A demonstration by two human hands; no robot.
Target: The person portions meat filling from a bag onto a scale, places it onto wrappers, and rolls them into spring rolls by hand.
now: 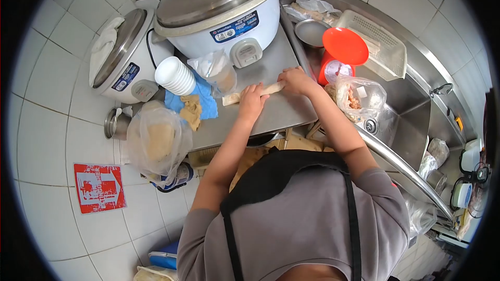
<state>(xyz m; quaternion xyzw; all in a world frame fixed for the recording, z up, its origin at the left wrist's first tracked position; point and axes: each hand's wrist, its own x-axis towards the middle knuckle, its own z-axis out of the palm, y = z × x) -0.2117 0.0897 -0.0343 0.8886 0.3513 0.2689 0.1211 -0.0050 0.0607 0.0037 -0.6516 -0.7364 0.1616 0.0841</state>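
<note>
A long pale roll (pixel 272 89), slim like an uncooked spring roll, lies across the steel counter (pixel 208 132). My left hand (pixel 252 101) is closed over its middle-left part, and its left end sticks out past the fingers. At the other end, the fingers of my right hand (pixel 296 80) curl around the roll and hide its tip. Just behind my left hand stands a clear plastic bag (pixel 214 70) with something light brown inside. To the right of my right forearm, a plastic bag of pinkish chopped filling (pixel 359 96) sits by the sink.
A large rice cooker (pixel 192 26) stands behind, a second one (pixel 117 73) to its left. Stacked white cups (pixel 175 76) rest beside a blue cloth (pixel 208 105). A red kitchen scale (pixel 341 52), a metal bowl (pixel 311 33) and a white basket (pixel 383 47) stand by the sink (pixel 403 119).
</note>
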